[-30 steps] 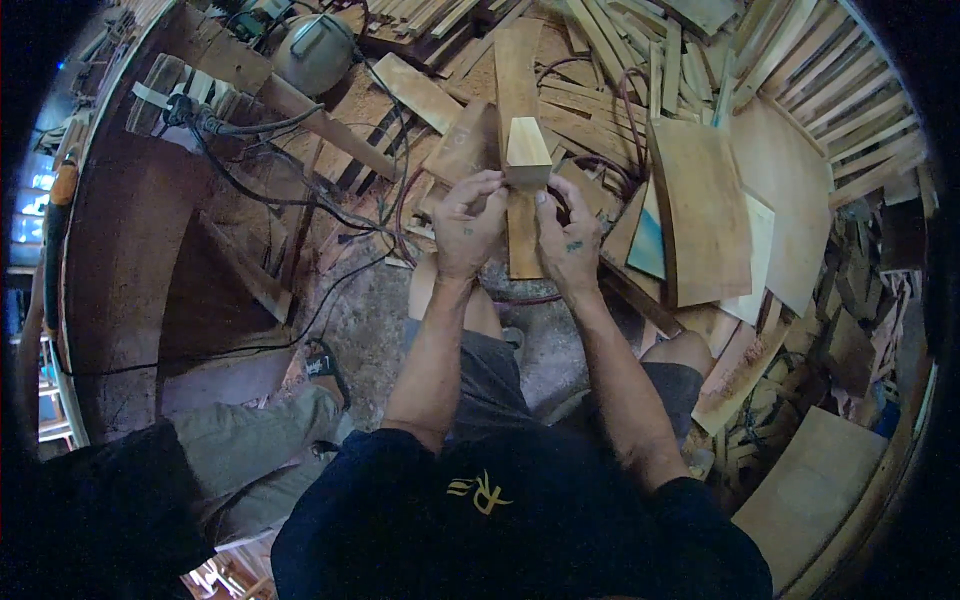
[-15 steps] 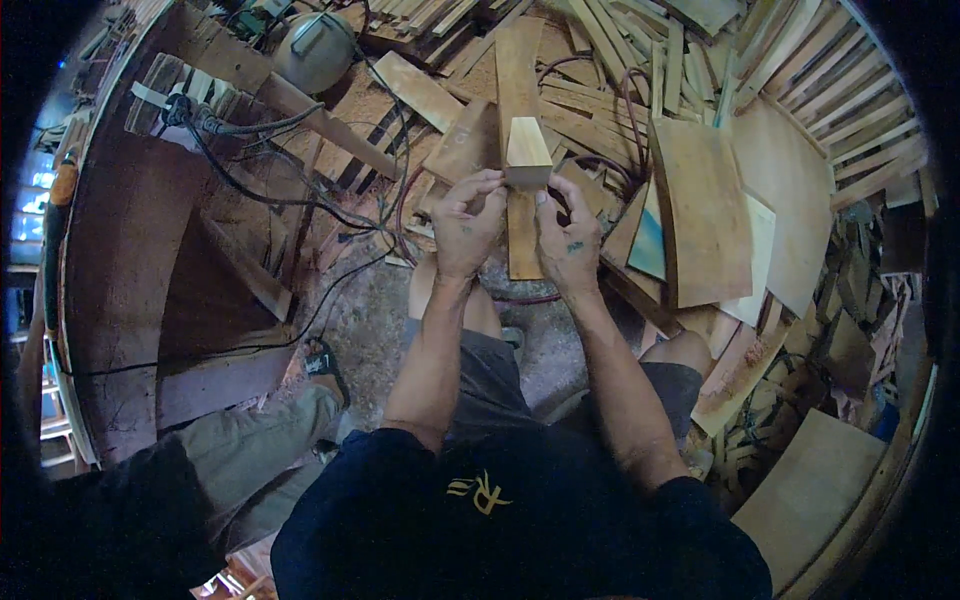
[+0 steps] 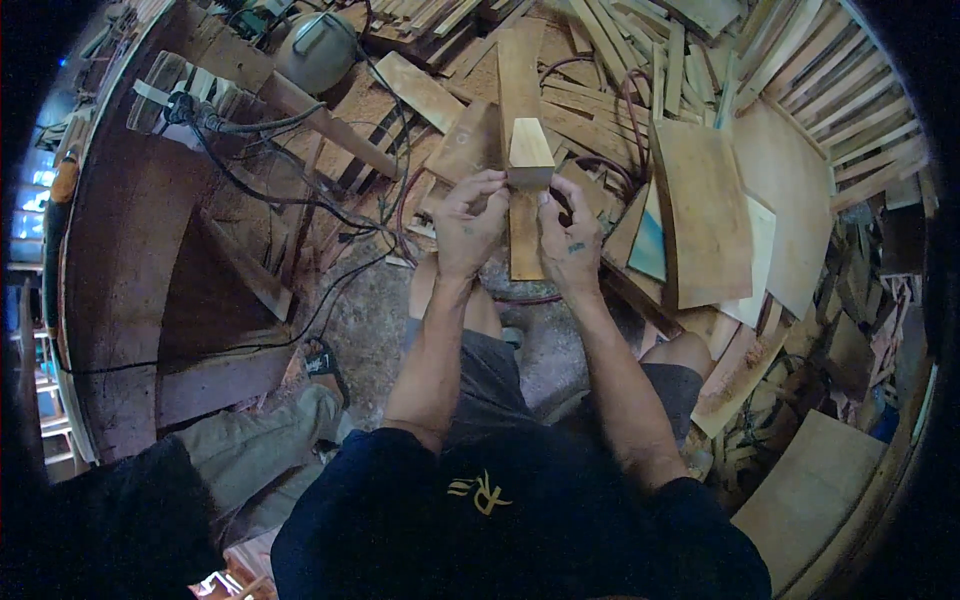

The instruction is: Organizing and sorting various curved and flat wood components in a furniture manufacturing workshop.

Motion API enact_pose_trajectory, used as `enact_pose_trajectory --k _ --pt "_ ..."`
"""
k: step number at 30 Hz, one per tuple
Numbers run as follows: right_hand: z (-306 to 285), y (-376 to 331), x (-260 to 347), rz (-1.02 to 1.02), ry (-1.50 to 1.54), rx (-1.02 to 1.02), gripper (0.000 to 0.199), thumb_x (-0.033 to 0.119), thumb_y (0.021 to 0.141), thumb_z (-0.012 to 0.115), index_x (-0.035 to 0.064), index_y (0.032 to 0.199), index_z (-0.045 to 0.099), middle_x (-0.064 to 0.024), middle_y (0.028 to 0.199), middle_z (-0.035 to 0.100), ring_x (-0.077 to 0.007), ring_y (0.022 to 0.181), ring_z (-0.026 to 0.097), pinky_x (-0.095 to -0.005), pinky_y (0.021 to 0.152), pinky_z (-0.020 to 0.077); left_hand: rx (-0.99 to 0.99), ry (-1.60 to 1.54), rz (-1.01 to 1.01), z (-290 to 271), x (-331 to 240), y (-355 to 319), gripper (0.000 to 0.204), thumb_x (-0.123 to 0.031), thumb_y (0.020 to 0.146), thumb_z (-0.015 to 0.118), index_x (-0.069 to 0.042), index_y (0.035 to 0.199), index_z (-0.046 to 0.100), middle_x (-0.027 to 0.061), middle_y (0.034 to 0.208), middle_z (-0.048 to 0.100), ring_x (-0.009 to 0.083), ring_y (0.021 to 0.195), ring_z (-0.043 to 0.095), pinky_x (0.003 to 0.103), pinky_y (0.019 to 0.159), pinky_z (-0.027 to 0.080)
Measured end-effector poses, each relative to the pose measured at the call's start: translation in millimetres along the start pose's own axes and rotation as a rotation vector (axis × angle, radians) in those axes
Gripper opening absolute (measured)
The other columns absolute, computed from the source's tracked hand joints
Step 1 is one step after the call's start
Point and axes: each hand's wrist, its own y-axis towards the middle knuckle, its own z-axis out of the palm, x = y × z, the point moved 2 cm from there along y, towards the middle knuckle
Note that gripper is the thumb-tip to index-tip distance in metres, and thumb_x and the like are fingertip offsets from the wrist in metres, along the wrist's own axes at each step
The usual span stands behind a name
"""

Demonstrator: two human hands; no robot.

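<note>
My left hand [image 3: 468,226] and my right hand [image 3: 571,242] are raised in front of me, with fingers and thumbs pinched at the two near corners of a small wooden block [image 3: 530,145]. Its top is pale and narrows away from me. The near face looks dark grey-brown; whether that is the block's own end or a thin plate against it, I cannot tell. Below it lies a long brown plank [image 3: 522,240] that points away from me. My fingertips are partly hidden behind the dark face.
Power cords [image 3: 300,200] tangle at the left beside a brown wooden panel [image 3: 120,260]. A rounded grey machine housing [image 3: 318,50] stands far left. Curved boards [image 3: 705,215] and offcuts pile up at the right. Another person's trousered leg [image 3: 260,440] and sandalled foot [image 3: 325,370] are close at my left.
The wooden block has shifted very slightly to the right. Both hands keep their pinch almost in the same place.
</note>
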Motion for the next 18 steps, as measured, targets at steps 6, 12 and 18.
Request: enact_pose_trajectory --k 6,12,18 --pt "-1.1 0.6 -1.7 0.009 0.014 0.02 0.03 0.019 0.099 0.056 0.0005 0.123 0.058 -0.0143 0.113 0.066 -0.0213 0.097 0.067 -0.0333 0.08 0.056 0.011 -0.009 0.023 -0.9 0.8 -1.0 0.012 0.002 0.087 0.067 0.003 0.099 0.07 0.0136 0.113 0.069 0.0171 0.101 0.067 0.028 0.087 0.055" --pt "3.0 0.4 -12.8 -0.008 0.019 -0.019 0.036 0.019 0.098 0.057 -0.0021 0.127 0.054 -0.0193 0.121 0.063 -0.0253 0.112 0.063 -0.0354 0.089 0.0528 -0.008 -0.037 -0.033 0.1 3.0 -1.3 0.01 0.001 0.09 0.064 0.003 0.098 0.069 0.0092 0.109 0.07 0.0131 0.096 0.066 0.026 0.084 0.053" --pt "0.5 1.0 -6.0 0.001 -0.005 0.017 0.035 0.019 0.098 0.056 -0.0006 0.128 0.053 -0.0191 0.121 0.062 -0.0261 0.109 0.064 -0.0339 0.078 0.0594 -0.011 -0.093 -0.151 2.9 -5.9 -3.0 0.014 0.002 0.091 0.061 0.002 0.103 0.068 0.004 0.104 0.069 0.0097 0.093 0.064 0.024 0.082 0.051"
